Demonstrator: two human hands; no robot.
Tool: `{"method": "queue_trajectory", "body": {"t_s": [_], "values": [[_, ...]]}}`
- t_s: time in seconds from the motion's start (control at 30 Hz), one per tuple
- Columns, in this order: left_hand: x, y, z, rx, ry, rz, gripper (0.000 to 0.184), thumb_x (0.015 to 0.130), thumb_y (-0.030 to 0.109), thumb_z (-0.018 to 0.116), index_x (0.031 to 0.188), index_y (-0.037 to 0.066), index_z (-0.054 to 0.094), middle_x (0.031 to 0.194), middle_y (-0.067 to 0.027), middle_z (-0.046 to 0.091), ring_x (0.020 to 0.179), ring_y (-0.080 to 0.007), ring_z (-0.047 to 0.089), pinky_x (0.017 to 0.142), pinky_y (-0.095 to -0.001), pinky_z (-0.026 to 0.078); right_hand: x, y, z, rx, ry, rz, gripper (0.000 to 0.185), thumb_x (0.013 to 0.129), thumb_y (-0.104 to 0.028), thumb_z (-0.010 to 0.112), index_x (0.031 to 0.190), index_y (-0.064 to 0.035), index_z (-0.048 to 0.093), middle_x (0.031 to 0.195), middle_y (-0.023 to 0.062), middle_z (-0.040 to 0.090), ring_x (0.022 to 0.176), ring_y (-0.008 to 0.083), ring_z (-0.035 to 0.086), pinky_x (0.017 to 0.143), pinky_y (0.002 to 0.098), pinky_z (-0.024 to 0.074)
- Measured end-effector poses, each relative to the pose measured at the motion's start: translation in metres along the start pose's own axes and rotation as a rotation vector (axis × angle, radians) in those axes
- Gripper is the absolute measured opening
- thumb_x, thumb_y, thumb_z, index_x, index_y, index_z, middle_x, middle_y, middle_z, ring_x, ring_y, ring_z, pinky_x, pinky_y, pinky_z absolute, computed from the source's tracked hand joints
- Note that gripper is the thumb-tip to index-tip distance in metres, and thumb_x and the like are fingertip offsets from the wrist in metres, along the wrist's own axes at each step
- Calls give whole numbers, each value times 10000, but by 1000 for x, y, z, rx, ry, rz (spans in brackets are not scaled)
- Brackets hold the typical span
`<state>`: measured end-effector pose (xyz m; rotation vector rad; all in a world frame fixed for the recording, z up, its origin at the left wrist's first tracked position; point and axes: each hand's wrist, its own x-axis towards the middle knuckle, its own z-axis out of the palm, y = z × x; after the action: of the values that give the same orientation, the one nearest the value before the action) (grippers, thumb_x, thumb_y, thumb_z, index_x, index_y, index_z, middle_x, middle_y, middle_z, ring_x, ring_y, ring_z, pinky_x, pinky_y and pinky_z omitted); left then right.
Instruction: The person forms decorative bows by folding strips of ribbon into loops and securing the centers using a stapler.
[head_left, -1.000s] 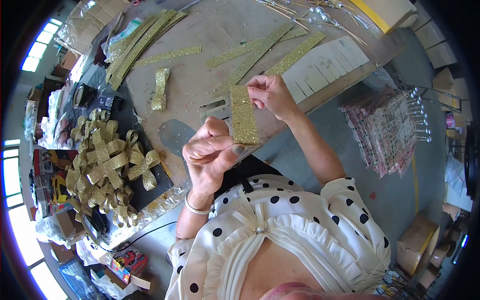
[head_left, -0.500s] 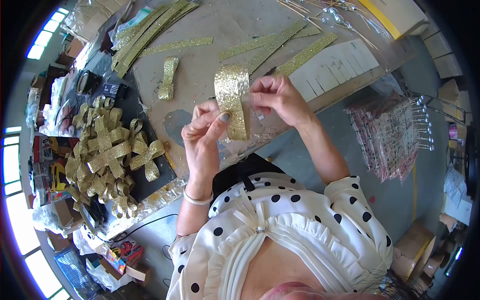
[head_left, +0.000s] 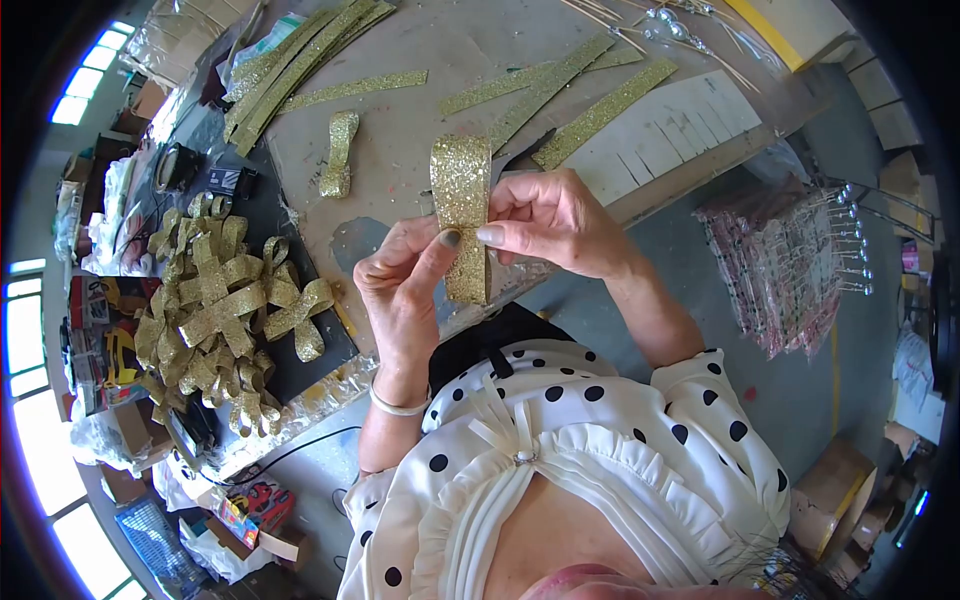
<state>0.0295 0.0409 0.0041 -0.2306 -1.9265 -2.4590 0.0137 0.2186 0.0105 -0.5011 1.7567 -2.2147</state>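
A gold glitter ribbon (head_left: pixel 461 185), bent into a flattened loop, is held between the two hands, over the near side of the table (head_left: pixel 400 145). Its middle is pinched by the left hand (head_left: pixel 400 275), with the thumb laid on the upper face and the fingers curled in. At the same level, the ribbon's right edge is nipped by the right hand (head_left: pixel 555 230), its fingers bent and partly hidden. Beyond the left hand, a smaller gold loop (head_left: pixel 340 155) is laid flat; to that hand's left, gold bows (head_left: pixel 220 315) are heaped. Beyond the right hand, loose gold strips (head_left: pixel 605 115) are spread near a white lined board (head_left: pixel 690 130); to its right, a plastic-wrapped bundle (head_left: pixel 780 270) is seen.
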Motion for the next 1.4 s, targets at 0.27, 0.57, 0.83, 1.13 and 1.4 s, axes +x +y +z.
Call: {"method": "queue_trajectory", "body": {"t_s": [0.27, 0.57, 0.83, 1.13, 1.4], "values": [[-3, -11, 4, 291, 67, 172, 84, 764, -18, 641, 839, 3, 672, 832, -48, 636, 732, -69, 524, 647, -192, 414, -1, 7, -1, -184, 106, -62, 98, 820, -54, 605, 749, 6, 573, 678, 15, 559, 593, 54, 544, 498, 177, 457], [8, -10, -6, -250, -78, -223, 111, 791, 56, 640, 880, -8, 656, 848, -66, 652, 738, -98, 576, 718, -236, 457, 1, 2, -6, -104, 76, -82, 132, 813, -75, 622, 728, 8, 564, 638, 21, 561, 525, 68, 534, 479, 185, 437], [12, -19, -9, -481, -147, -408, 84, 805, 27, 597, 852, -19, 648, 818, -85, 648, 735, -127, 604, 710, -250, 487, 17, 23, -10, 373, -161, 65, 257, 780, -205, 672, 936, -12, 603, 736, 26, 595, 561, 82, 540, 487, 199, 439], [19, -10, -25, -276, 33, -186, 90, 802, 38, 619, 848, -35, 648, 777, -56, 644, 674, -72, 564, 642, -196, 454, 21, 31, -63, -1338, -29, -169, 792, 632, -435, 737, 1264, -113, 385, 1208, 70, 441, 1092, 226, 436, 934, 384, 339], [22, -1, -34, -124, 81, -123, 109, 809, 49, 617, 870, -36, 650, 751, -20, 631, 657, -42, 538, 616, -171, 429, 30, 13, -83, -1292, -276, 170, 670, 636, -280, 745, 1182, -42, 439, 1049, 106, 496, 1022, 241, 485, 892, 342, 375]]}}
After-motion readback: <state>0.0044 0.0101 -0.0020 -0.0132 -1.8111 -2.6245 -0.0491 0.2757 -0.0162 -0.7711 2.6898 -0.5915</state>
